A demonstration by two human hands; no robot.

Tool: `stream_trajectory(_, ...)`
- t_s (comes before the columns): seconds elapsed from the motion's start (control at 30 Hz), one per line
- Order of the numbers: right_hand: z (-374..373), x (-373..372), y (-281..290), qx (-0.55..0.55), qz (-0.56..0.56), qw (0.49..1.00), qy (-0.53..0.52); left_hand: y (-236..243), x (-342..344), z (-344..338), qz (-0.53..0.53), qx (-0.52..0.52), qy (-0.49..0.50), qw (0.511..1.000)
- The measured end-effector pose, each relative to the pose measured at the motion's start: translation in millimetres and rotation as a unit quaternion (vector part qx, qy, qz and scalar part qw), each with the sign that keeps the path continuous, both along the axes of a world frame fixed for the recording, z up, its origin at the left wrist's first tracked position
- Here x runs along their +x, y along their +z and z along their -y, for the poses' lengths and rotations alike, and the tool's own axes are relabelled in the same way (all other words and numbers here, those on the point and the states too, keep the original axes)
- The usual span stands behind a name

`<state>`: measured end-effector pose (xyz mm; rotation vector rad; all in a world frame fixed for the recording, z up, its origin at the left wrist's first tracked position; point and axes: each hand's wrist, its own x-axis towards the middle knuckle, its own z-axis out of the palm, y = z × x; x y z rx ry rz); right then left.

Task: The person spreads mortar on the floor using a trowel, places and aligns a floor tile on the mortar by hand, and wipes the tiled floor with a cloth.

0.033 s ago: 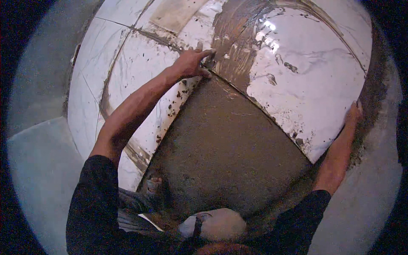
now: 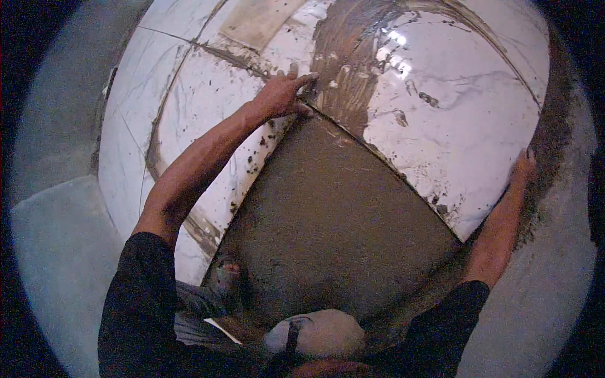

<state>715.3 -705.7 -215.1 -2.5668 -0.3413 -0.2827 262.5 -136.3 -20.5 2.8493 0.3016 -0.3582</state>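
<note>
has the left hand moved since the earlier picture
No, not visibly: the left hand is at the same upper corner of the bare brown patch in both pictures, with no clear shift either way.

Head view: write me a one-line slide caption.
Left hand at one corner and right hand at an edge of a smeared white tile, beside a brown mortar-like bed.

Left arm (image 2: 205,160) stretched forward, left fingers (image 2: 307,80) spread, right arm (image 2: 496,239) extended outward
</note>
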Motion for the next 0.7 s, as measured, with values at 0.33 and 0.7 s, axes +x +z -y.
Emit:
stream_trajectory(0.33,-49.2,-43.1,19.0,-0.014,0.004,1.000,-0.011,7.0,-6.0,2.1,-0.040,0.033,0.037,0.998)
stream_trajectory(0.7,-31.3,-26.1,97.9,0.128,-0.039,0.989,-0.068,6.3,16.6,27.0,-0.030,-0.004,0.049,0.998)
